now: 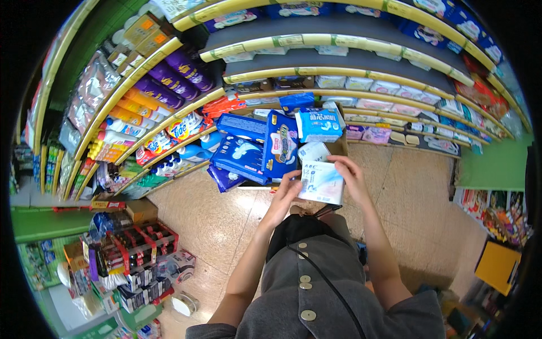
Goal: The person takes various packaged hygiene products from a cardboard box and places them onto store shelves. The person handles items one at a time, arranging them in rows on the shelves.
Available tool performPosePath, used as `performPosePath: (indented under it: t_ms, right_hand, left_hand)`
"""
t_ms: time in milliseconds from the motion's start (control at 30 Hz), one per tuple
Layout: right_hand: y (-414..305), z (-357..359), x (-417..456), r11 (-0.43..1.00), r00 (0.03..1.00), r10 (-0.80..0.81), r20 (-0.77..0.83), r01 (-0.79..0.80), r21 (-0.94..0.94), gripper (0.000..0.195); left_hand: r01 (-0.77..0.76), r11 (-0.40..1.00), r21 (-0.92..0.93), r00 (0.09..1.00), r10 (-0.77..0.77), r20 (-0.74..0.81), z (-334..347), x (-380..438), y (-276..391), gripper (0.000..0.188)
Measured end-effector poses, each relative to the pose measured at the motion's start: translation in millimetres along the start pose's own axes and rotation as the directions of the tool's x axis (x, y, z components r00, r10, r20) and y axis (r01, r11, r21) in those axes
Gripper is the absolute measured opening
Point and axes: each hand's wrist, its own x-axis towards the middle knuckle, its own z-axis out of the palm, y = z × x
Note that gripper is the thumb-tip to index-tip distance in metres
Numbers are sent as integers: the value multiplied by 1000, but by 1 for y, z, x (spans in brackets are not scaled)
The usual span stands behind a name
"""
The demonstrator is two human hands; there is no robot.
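Observation:
Between my two hands is a white sanitary-pad package (pixel 322 183) with a pale blue sweep on its front. My left hand (pixel 286 195) grips its left edge, and my right hand (pixel 350 174) holds the upper right corner. Just beyond it, a second white package (pixel 313 151) lies in a cardboard box (pixel 338 148). Dark blue pad packages (pixel 241 154) are heaped over the box's left side, one package (pixel 280 144) lying lengthwise on top. A light blue package (pixel 320 125) rests at the box's far right. The heap hides most of the box's inside.
Shelves (pixel 296 72) with rows of pad packs curve across the front. On the left shelves stand purple spray cans (pixel 182 74), Tide bags (pixel 182 127) and blue detergent bottles (pixel 194 152). Stacked goods with a red bottle crate (pixel 146 245) stand at lower left. Tiled floor (pixel 394 182) lies right of the box.

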Motion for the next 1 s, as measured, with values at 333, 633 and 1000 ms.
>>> performPosePath:
  t_ms: [333,633,1000]
  right_hand:
    - [-12,4,4,990,987,80,137,-95,103,49]
    - [-6,-6,6,977,983,12,186,-51,208,52]
    - [-19,20,25,967,982,-171,81,151,206,39]
  left_hand:
    - [-84,995,-52,958,66,-280,24,1,11,42]
    - [-203,979,27,837,188,-514,47,11,27,33]
    - [-210,940,270,837,316,-447,21,3,62,37]
